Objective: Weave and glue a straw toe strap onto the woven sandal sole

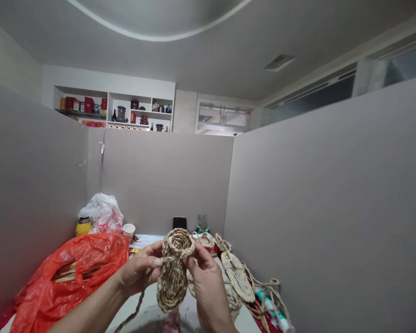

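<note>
Both my hands hold up a small woven straw sandal (173, 273) in front of me, toe loop upward. My left hand (138, 273) pinches its left side, thumb and fingers closed on the weave. My right hand (208, 286) grips its right side and the back, fingers curled round it. A braided straw cord (135, 310) trails from the sandal down toward the table's near edge. A second woven sandal (237, 275) with loose braided straps lies on the table just to the right of my right hand.
A red plastic bag (72, 273) with straw strips in it lies at left. Behind it stand a white plastic bag (104, 215), a yellow jar (83, 226) and a paper cup (128, 229). Grey partition walls (315, 208) enclose the table on three sides.
</note>
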The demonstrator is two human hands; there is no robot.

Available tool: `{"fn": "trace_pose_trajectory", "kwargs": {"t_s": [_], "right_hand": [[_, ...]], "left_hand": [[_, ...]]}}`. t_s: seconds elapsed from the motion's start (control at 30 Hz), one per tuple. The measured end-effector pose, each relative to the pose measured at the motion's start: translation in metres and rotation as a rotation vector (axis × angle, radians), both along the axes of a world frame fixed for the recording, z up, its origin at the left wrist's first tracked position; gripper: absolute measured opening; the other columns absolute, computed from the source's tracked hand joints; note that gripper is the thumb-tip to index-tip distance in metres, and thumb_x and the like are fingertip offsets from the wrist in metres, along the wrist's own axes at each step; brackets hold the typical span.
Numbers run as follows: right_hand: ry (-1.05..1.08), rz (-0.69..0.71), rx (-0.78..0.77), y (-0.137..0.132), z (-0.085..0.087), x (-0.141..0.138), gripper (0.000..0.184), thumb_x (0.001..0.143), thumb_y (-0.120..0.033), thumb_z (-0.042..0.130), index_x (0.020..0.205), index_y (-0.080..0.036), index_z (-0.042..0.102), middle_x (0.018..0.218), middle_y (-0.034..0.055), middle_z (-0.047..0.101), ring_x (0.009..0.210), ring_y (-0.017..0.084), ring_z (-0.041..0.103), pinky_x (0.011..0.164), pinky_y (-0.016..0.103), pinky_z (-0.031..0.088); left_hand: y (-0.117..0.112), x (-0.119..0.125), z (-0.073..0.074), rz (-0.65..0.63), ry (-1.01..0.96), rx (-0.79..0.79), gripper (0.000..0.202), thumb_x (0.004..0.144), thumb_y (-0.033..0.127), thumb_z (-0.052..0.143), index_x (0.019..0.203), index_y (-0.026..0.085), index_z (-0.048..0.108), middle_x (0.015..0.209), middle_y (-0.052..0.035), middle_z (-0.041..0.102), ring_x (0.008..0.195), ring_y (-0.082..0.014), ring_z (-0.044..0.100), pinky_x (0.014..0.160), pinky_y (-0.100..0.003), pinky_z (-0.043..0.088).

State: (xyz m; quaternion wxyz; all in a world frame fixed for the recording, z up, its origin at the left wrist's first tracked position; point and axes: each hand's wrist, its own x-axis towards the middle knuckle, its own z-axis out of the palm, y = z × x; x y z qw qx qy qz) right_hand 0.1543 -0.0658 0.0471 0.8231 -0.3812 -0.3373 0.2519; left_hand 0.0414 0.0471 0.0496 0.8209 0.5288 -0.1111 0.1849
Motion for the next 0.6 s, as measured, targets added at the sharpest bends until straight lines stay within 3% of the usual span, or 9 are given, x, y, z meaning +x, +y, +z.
{"fn": "trace_pose_trajectory", "kwargs": {"t_s": [0.17, 0.37, 0.5, 0.6], "right_hand": [[-0.066, 0.03, -0.057, 0.009, 0.008, 0.0, 0.042, 0.068, -0.029, 0.081, 0.107, -0.021, 0.07, 0.093, 0.0032, 0.076, 0.087, 0.021, 0.067, 0.079, 0.03, 0.052], [-0.164, 0.04, -0.121, 0.007, 0.012, 0.005, 0.04, 0.063, -0.025, 0.085, 0.102, -0.019, 0.075, 0.099, 0.0051, 0.075, 0.087, 0.022, 0.066, 0.08, 0.03, 0.051], [-0.298, 0.06, -0.165, 0.003, 0.015, 0.002, 0.038, 0.074, -0.035, 0.076, 0.109, -0.02, 0.072, 0.112, 0.0068, 0.07, 0.082, 0.018, 0.064, 0.068, 0.025, 0.051], [-0.453, 0.199, -0.174, 0.001, 0.018, 0.001, 0.037, 0.082, -0.039, 0.067, 0.115, -0.021, 0.07, 0.108, 0.0065, 0.07, 0.064, 0.014, 0.06, 0.057, 0.024, 0.049]], "left_hand": [[0.005, -0.003, -0.006, -0.02, -0.02, -0.075, 0.043, 0.078, 0.018, 0.063, 0.12, 0.016, 0.059, 0.101, -0.0094, 0.071, 0.095, -0.0224, 0.068, 0.093, -0.035, 0.046], [0.003, -0.009, -0.002, -0.067, -0.046, -0.141, 0.03, 0.077, 0.024, 0.061, 0.105, 0.013, 0.067, 0.083, -0.0076, 0.074, 0.083, -0.0233, 0.07, 0.088, -0.038, 0.049], [0.002, -0.017, 0.001, -0.083, -0.028, -0.169, 0.032, 0.079, 0.027, 0.058, 0.103, 0.01, 0.068, 0.083, -0.0098, 0.075, 0.084, -0.025, 0.07, 0.086, -0.038, 0.049], [0.004, -0.024, 0.002, -0.147, 0.022, -0.192, 0.044, 0.079, 0.035, 0.055, 0.109, 0.005, 0.067, 0.09, -0.0156, 0.075, 0.09, -0.0281, 0.069, 0.085, -0.037, 0.049]]}}
